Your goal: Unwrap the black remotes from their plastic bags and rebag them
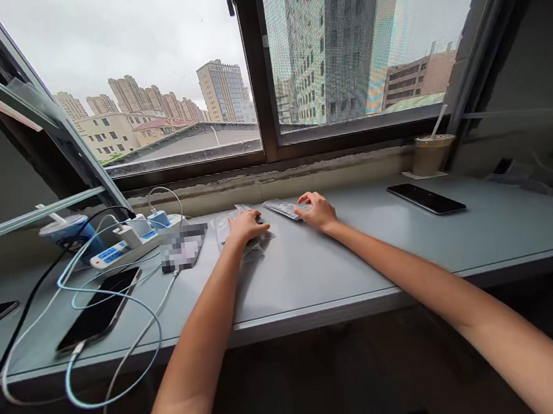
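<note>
My left hand [247, 227] lies over a clear plastic bag [256, 246] with something dark in it, its thumb and fingers apart. To the right, my right hand [316, 210] holds the near right end of a flat, silvery-grey packet [281, 208] between thumb and fingers. That packet rests on the grey desk [305, 277], pointing toward the window. More clear wrapping shows just left of my left hand. What exactly the bags contain is too small to tell.
On the left are a power strip [111, 253] with chargers, looping cables, a charging phone [100, 309], a blurred-screen phone [183, 246] and a cup [70, 232]. At the right are a black phone [426, 198] and an iced drink [432, 154]. Windows stand behind.
</note>
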### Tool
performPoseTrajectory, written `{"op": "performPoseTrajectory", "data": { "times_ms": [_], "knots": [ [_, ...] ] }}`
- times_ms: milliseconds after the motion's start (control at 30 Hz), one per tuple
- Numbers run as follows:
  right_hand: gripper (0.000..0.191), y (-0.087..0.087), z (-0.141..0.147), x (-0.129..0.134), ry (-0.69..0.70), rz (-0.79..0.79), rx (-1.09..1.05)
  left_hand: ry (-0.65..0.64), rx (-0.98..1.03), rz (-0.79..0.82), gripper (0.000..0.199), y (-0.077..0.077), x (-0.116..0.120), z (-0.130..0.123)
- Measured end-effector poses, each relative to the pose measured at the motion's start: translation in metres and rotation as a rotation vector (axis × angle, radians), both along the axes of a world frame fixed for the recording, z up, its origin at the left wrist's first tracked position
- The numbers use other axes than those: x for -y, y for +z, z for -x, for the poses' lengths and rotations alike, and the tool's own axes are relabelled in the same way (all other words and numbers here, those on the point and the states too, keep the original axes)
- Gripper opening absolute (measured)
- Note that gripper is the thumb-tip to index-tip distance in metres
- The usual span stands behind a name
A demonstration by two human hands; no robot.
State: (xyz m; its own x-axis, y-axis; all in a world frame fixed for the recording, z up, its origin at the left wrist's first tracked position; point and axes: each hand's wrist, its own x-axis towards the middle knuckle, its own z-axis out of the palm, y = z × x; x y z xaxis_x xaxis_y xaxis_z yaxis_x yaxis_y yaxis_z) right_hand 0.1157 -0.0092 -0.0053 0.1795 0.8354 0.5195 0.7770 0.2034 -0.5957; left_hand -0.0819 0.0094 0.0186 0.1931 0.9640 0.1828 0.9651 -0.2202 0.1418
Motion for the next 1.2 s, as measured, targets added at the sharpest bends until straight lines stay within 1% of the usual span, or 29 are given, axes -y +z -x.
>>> {"op": "performPoseTrajectory", "data": {
  "times_ms": [100, 200, 267, 333, 367, 433, 500, 567, 667, 767, 867, 933, 1000, 1067, 1100, 1133, 1200],
  "knots": [
    [0.039, -0.004, 0.000, -0.003, 0.076, 0.048, 0.107, 0.058, -0.060, -0.095, 0.034, 0.000, -0.001, 0.001],
    [0.050, -0.007, -0.001, -0.006, 0.177, 0.097, 0.234, 0.119, -0.097, -0.113, 0.035, -0.001, 0.001, -0.003],
    [0.048, -0.008, -0.001, -0.007, 0.216, 0.119, 0.297, 0.148, -0.136, -0.062, 0.038, -0.004, 0.003, -0.010],
    [0.043, -0.008, -0.001, -0.007, 0.218, 0.135, 0.325, 0.172, -0.175, -0.020, 0.042, -0.008, 0.007, -0.018],
    [0.041, -0.008, -0.001, -0.006, 0.213, 0.139, 0.330, 0.164, -0.185, -0.039, 0.044, -0.010, 0.008, -0.022],
    [0.039, -0.007, 0.000, -0.005, 0.204, 0.129, 0.323, 0.103, -0.170, -0.160, 0.047, -0.012, 0.011, -0.029],
    [0.035, -0.006, 0.001, -0.004, 0.200, 0.091, 0.258, 0.013, -0.106, -0.306, 0.050, -0.011, 0.013, -0.035],
    [0.033, -0.004, 0.001, -0.004, 0.184, 0.021, 0.121, -0.047, -0.016, -0.385, 0.051, -0.007, 0.014, -0.040],
    [0.033, 0.003, -0.001, -0.006, 0.126, -0.130, -0.151, -0.102, 0.070, -0.421, 0.054, -0.002, 0.018, -0.045],
    [0.038, 0.015, -0.008, -0.007, 0.083, -0.287, -0.407, -0.136, 0.096, -0.438, 0.059, 0.001, 0.023, -0.049],
    [0.040, 0.028, -0.017, -0.006, 0.033, -0.366, -0.638, -0.165, 0.121, -0.472, 0.064, 0.000, 0.028, -0.052],
    [0.038, 0.034, -0.022, -0.004, 0.054, -0.339, -0.760, -0.195, 0.155, -0.471, 0.065, -0.001, 0.030, -0.054],
    [0.036, 0.035, -0.024, -0.002, 0.166, -0.261, -0.837, -0.290, 0.200, -0.423, 0.061, -0.004, 0.032, -0.056],
    [0.034, 0.031, -0.023, 0.000, 0.304, -0.142, -0.858, -0.422, 0.254, -0.326, 0.054, -0.007, 0.033, -0.059],
    [0.034, 0.028, -0.022, 0.001, 0.353, -0.077, -0.857, -0.463, 0.277, -0.268, 0.054, -0.008, 0.033, -0.059],
    [0.033, 0.024, -0.020, 0.001, 0.398, -0.003, -0.840, -0.471, 0.294, -0.218, 0.056, -0.009, 0.034, -0.060],
    [0.033, 0.018, -0.015, 0.002, 0.446, 0.089, -0.812, -0.399, 0.287, -0.179, 0.062, -0.008, 0.036, -0.061]
  ]
}}
